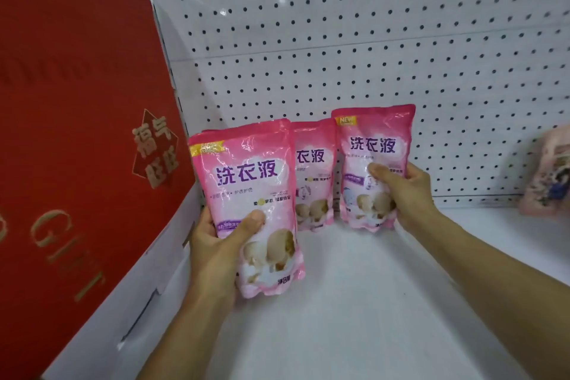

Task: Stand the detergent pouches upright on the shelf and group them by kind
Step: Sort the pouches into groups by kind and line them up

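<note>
red gift box [77, 133] crowds the shelf [354, 302] at its left edge. step in hand: standing pink pouches. my left hand [212, 244] grips the front pouch [246, 203]; my right hand [404, 194] clasps the back-row pouch [373, 145], near the rear edge. next: set the front one upright beside the middle pouch [314, 173].

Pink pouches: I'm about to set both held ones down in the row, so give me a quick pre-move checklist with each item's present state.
1. Left hand grips the front pouch firmly: ok.
2. Right hand grips the right pouch: ok.
3. Both held pouches upright, labels forward: ok.
4. Middle pouch standing at the pegboard: ok.
5. Same kind as the held ones: ok, same pink design.
6. Bare shelf space in front for placing: ok.
7. Blurred item at far right, kind: cannot tell.
</note>
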A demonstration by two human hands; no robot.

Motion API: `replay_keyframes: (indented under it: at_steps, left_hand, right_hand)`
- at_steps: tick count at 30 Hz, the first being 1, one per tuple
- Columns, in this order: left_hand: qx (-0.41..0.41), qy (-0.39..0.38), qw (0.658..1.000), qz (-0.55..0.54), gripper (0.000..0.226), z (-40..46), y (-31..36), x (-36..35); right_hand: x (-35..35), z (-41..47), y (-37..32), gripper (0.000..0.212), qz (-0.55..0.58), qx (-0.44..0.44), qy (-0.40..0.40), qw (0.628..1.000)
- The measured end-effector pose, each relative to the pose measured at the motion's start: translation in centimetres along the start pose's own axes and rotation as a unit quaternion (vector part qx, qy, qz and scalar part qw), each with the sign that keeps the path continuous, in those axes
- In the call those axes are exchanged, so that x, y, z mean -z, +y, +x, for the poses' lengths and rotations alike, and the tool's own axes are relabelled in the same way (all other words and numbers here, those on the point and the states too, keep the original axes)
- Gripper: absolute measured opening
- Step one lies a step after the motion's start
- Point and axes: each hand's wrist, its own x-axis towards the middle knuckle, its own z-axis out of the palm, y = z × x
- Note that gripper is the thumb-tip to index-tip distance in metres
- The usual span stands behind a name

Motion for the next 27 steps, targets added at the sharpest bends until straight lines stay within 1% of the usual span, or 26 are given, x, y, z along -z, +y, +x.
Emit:
replay_keyframes:
  at_steps: [5,8,10,11,12,13,14,15,16,17,18,19,20,21,22,23,24,25,27]
  left_hand:
    - [-0.006,0.009,0.999,-0.03,0.056,1.3,-0.3,0.1]
    - [-0.005,0.01,0.999,-0.04,0.056,1.7,-0.5,0.3]
    - [-0.005,0.007,0.999,-0.044,0.052,1.9,-0.5,0.4]
    - [-0.005,0.003,0.999,-0.042,0.05,2.1,-0.3,0.5]
    - [-0.007,-0.003,0.999,-0.036,0.051,2.3,-0.1,0.5]
    - [-0.011,-0.009,1.0,-0.028,0.052,2.6,0.1,0.6]
    - [-0.016,-0.014,1.0,-0.02,0.055,2.9,0.3,0.8]
    - [-0.021,-0.016,1.0,-0.014,0.056,3.3,0.5,0.9]
    - [-0.024,-0.015,1.0,-0.009,0.057,3.7,0.6,1.2]
    - [-0.026,-0.016,1.0,-0.007,0.058,4.1,0.7,1.3]
    - [-0.026,-0.019,0.999,-0.005,0.059,4.5,0.7,1.5]
    - [-0.025,-0.022,0.999,-0.004,0.059,4.8,0.5,1.6]
    - [-0.024,-0.024,0.999,-0.001,0.059,5.0,0.2,1.6]
    - [-0.021,-0.025,0.999,0.001,0.057,5.0,-0.1,1.7]
    - [-0.015,-0.026,1.0,0.003,0.055,5.0,-0.4,1.7]
    - [-0.01,-0.031,0.999,0.006,0.052,5.0,-0.7,1.8]
    - [-0.008,-0.043,0.999,0.013,0.05,5.0,-0.8,1.8]
    - [-0.009,-0.059,0.998,0.023,0.047,5.1,-0.9,2.0]
    - [-0.019,-0.081,0.996,0.045,0.045,5.3,-0.7,2.2]
  right_hand:
    - [0.4,1.8,1.4,0.028,0.006,-0.045,-0.048,0.998]
    - [0.6,1.9,0.8,0.025,0.017,-0.033,-0.07,0.997]
    - [0.9,1.7,0.3,0.026,0.011,-0.014,-0.082,0.996]
    - [1.1,1.6,0.0,0.028,-0.003,0.011,-0.068,0.998]
    - [1.4,1.3,-0.4,0.029,-0.022,0.049,-0.032,0.998]
    - [1.7,0.9,-0.9,0.03,-0.042,0.097,0.024,0.994]
    - [1.9,0.2,-1.6,0.029,-0.061,0.153,0.085,0.983]
    - [1.9,-0.7,-2.3,0.026,-0.076,0.204,0.124,0.968]
    - [1.5,-2.0,-2.9,0.024,-0.09,0.239,0.127,0.958]
    - [0.6,-3.5,-3.2,0.023,-0.108,0.256,0.089,0.956]
    - [-0.6,-5.0,-3.0,0.021,-0.133,0.25,0.017,0.959]
    - [-2.0,-6.3,-2.4,0.024,-0.174,0.219,-0.072,0.957]
    - [-3.5,-7.6,-1.5,0.032,-0.22,0.175,-0.171,0.944]
    - [-5.3,-8.6,-0.5,0.044,-0.25,0.124,-0.263,0.924]
    - [-6.9,-9.4,0.5,0.055,-0.244,0.073,-0.335,0.907]
    - [-8.4,-10.0,1.6,0.061,-0.207,0.029,-0.375,0.903]
    - [-9.6,-10.3,2.6,0.062,-0.172,0.005,-0.378,0.91]
    - [-10.5,-10.3,3.3,0.063,-0.146,0.0,-0.357,0.923]
    - [-11.7,-10.0,4.4,0.061,-0.136,0.023,-0.309,0.941]
